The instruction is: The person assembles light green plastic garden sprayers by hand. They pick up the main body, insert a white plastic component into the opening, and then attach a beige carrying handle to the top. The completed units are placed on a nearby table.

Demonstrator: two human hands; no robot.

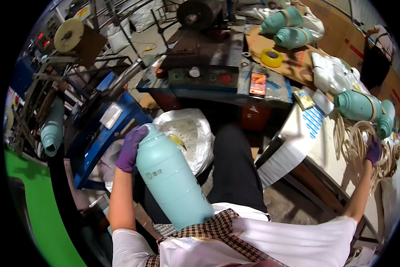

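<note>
A large pale-teal bottle-shaped shell (171, 178) leans across my lap, its narrow neck tilted away and to the left. My left hand (131, 150), in a purple glove, is closed round its neck and shoulder. Far out to the right, my right hand (373, 152), also purple-gloved, is at a heap of beige loop bands (358, 138) on the side table. Its fingers look closed on the bands, partly hidden among them. Just beyond that hand lie two more teal shells (359, 105) with beige bands round them.
A white sack (189, 133) stands open before my knees. A machine bench (200, 80) with buttons carries a lit phone (257, 85) and yellow tape roll (271, 58). Banded teal shells (293, 37) lie behind. Left are a blue frame (93, 164) and another teal shell (52, 133).
</note>
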